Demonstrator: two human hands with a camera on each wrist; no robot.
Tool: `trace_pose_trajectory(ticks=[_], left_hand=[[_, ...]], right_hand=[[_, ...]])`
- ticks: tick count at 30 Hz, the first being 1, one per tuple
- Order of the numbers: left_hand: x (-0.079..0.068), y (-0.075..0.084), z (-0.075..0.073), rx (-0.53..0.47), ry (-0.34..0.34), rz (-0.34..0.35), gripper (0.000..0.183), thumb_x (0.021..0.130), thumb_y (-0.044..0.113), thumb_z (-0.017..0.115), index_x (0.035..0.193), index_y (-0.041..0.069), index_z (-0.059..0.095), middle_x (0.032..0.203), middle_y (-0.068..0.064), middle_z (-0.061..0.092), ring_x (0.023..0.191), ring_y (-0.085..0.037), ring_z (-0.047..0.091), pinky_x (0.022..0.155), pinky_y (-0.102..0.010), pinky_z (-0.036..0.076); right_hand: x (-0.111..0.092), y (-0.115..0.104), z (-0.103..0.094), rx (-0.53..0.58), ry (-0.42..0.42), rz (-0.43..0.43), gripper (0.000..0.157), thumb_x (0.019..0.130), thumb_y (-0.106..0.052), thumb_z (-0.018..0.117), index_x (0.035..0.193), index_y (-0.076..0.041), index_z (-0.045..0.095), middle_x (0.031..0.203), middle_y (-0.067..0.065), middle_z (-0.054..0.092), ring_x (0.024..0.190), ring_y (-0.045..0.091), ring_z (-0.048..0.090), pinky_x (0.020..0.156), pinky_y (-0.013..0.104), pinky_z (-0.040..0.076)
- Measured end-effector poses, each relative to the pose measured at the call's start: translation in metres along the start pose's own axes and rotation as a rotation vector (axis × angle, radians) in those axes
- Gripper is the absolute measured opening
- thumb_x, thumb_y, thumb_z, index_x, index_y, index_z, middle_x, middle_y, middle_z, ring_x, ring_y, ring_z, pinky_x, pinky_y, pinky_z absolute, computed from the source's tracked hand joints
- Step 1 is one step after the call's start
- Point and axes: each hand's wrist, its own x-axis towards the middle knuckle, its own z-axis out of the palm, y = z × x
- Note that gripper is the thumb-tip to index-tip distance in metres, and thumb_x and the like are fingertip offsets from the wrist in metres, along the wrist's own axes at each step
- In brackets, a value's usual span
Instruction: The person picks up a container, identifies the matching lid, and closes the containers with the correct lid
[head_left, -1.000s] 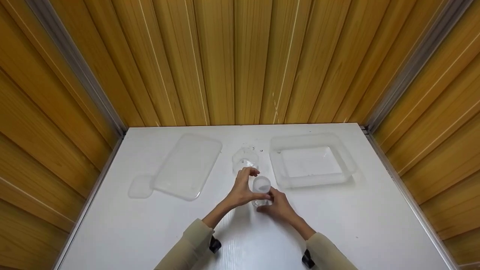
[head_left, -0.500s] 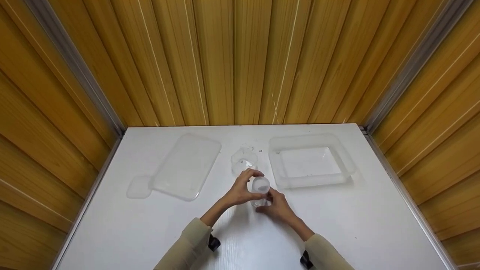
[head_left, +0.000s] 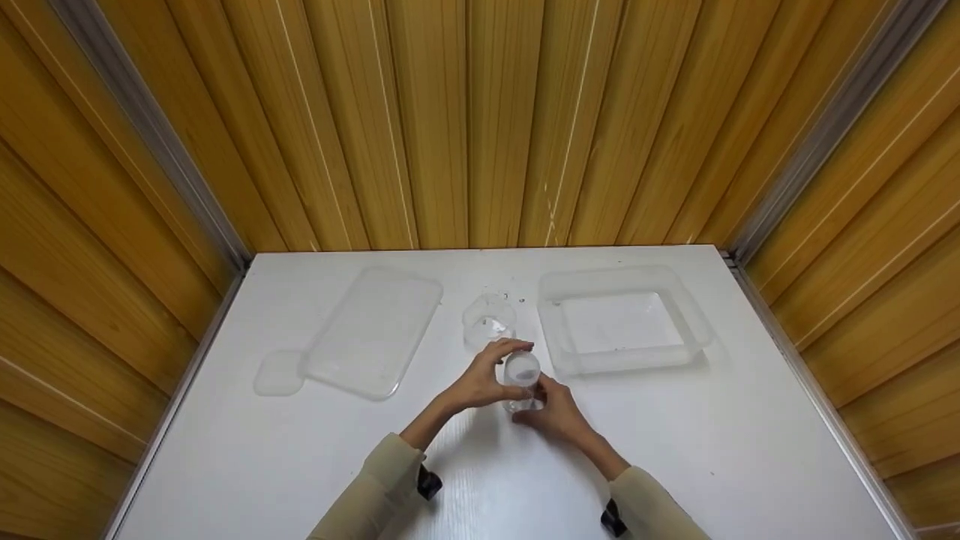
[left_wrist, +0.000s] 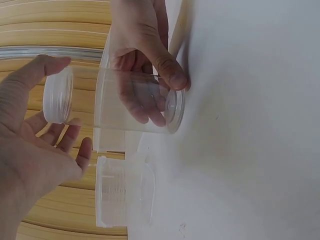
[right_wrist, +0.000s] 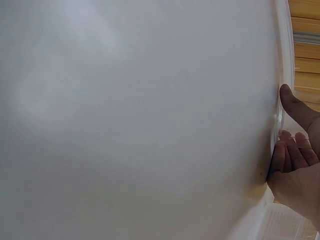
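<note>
A clear cylindrical jar (left_wrist: 115, 102) with a whitish ribbed screw lid (left_wrist: 58, 97) stands upright on the white table (head_left: 450, 487). My left hand (head_left: 480, 380) grips the lid from the left, with the thumb on the near side and fingers along the far side. Low on the jar, my right hand (head_left: 561, 412) holds its body near the base, and its fingers show through the clear wall in the left wrist view. In the right wrist view, the right hand (right_wrist: 300, 170) is at the edge of the picture, close to the tabletop.
Just beyond the hands stands a clear faceted container (head_left: 489, 319), with tiny bits (head_left: 522, 300) behind it. A translucent rectangular bin (head_left: 559, 352) is at the back right. To the left lie a large translucent lid (head_left: 379, 334) and a small square lid (head_left: 279, 373).
My left fingers have shifted rightward along the far side of the jar's lid, with the thumb drawing slightly left. The right hand keeps its hold, and the jar stays in place.
</note>
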Motion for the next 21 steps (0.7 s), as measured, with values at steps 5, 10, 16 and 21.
trace_pose_trajectory(ticks=[5,10,16,21], left_hand=[[-0.002,-0.001,0.009,0.07,0.12,-0.013,0.079,0.072,0.026,0.094,0.138,0.006,0.057,0.136,-0.013,0.06,0.129,-0.031,0.049,0.107,-0.047,0.041],[-0.002,0.0,0.013,0.134,0.213,-0.014,0.081,0.067,0.031,0.097,0.131,0.005,0.055,0.126,-0.016,0.06,0.116,-0.028,0.051,0.1,-0.038,0.042],[-0.003,0.0,0.012,0.142,0.212,-0.002,0.067,0.07,0.028,0.095,0.123,0.005,0.06,0.115,-0.011,0.063,0.108,-0.025,0.054,0.095,-0.032,0.042],[-0.004,0.0,0.009,0.11,0.168,0.033,0.062,0.074,0.024,0.092,0.125,0.003,0.063,0.118,-0.012,0.066,0.112,-0.028,0.057,0.099,-0.046,0.047]], right_hand=[[-0.001,0.001,0.001,-0.025,0.014,-0.011,0.064,0.076,-0.014,0.09,0.131,0.0,0.061,0.12,0.02,0.071,0.115,0.036,0.067,0.1,0.049,0.054],[0.002,-0.001,0.002,-0.036,0.023,-0.017,0.063,0.076,-0.014,0.09,0.13,-0.001,0.061,0.124,0.021,0.069,0.118,0.038,0.065,0.101,0.053,0.053],[0.002,0.0,0.003,-0.012,0.01,-0.003,0.064,0.076,-0.011,0.09,0.131,0.001,0.06,0.127,0.024,0.067,0.121,0.041,0.065,0.102,0.053,0.053],[0.0,0.001,0.001,0.024,-0.002,0.017,0.07,0.077,-0.013,0.089,0.137,0.001,0.057,0.13,0.025,0.066,0.124,0.043,0.063,0.106,0.057,0.05]])
